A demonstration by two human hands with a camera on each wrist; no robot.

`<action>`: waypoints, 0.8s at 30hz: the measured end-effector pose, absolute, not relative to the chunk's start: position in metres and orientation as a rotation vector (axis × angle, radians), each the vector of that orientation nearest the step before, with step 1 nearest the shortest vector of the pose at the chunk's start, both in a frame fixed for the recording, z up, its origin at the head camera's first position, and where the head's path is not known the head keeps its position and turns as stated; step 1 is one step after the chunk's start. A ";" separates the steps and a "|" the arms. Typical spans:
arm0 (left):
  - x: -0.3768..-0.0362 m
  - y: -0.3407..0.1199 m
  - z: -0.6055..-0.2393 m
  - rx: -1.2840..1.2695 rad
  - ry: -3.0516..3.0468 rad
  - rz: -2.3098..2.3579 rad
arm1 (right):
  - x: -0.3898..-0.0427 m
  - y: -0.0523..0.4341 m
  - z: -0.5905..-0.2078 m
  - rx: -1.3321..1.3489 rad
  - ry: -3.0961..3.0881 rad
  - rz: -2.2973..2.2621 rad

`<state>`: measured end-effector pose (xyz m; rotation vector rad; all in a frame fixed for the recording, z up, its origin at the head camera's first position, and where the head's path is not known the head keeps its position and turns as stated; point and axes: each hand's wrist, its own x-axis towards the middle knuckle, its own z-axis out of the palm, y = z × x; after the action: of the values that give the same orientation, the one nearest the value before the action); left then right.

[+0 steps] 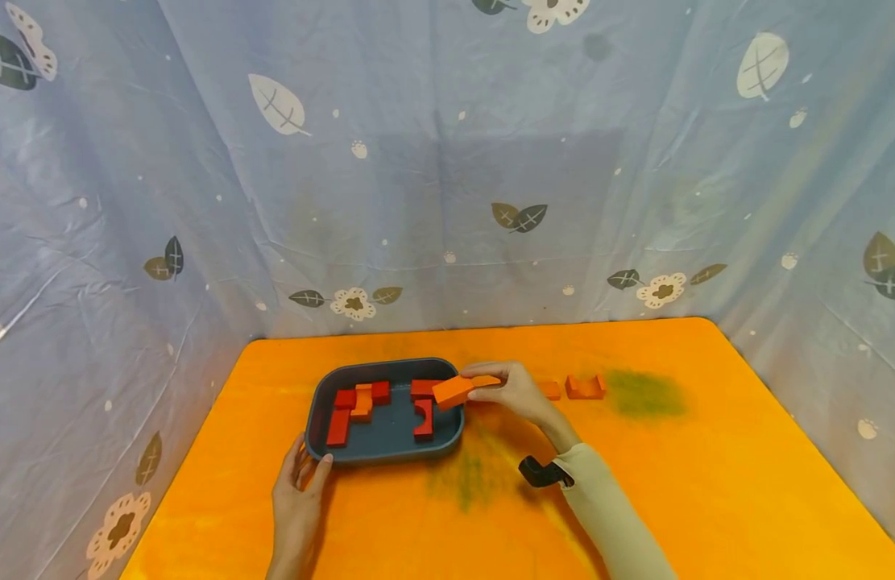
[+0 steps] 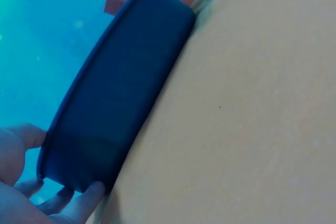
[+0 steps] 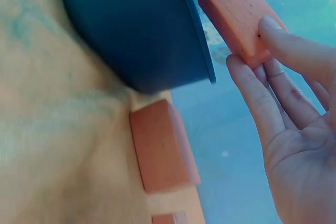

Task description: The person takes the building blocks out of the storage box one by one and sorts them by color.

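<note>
A dark blue-grey tray (image 1: 385, 461) with rounded corners stands on the table. My left hand (image 1: 296, 499) grips its near left corner, thumb and fingers on either side of that corner; the left wrist view shows fingertips (image 2: 95, 190) against the outer wall. Above the tray's right rim my right hand (image 1: 515, 396) pinches an orange block (image 1: 452, 392) between thumb and fingers, clear of the rim in the right wrist view (image 3: 236, 14). Inside the tray lie several red blocks (image 1: 338, 427), a red arched block (image 1: 424, 420) and an orange notched block (image 1: 362, 402).
On the table right of the tray lie an orange block (image 1: 549, 391), partly behind the right hand, and an orange notched block (image 1: 586, 387). The table has an orange cover (image 1: 708, 483). Patterned blue-grey curtains (image 1: 447, 201) hang at its back and sides.
</note>
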<state>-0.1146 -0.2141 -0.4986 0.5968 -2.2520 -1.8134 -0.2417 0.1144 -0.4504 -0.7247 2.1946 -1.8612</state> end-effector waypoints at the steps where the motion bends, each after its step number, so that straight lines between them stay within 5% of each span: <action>1: -0.115 -0.214 -0.499 0.594 -2.248 -1.816 | -0.243 0.118 -0.454 -0.728 2.205 -1.865; 24: -0.115 -0.214 -0.501 0.565 -2.267 -1.790 | -0.252 0.198 -0.499 -0.570 2.397 -1.764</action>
<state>-0.1151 -0.2141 -0.5005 0.5650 -2.2670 -1.7897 -0.2521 0.1983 -0.4993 -0.5702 2.3971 -1.7638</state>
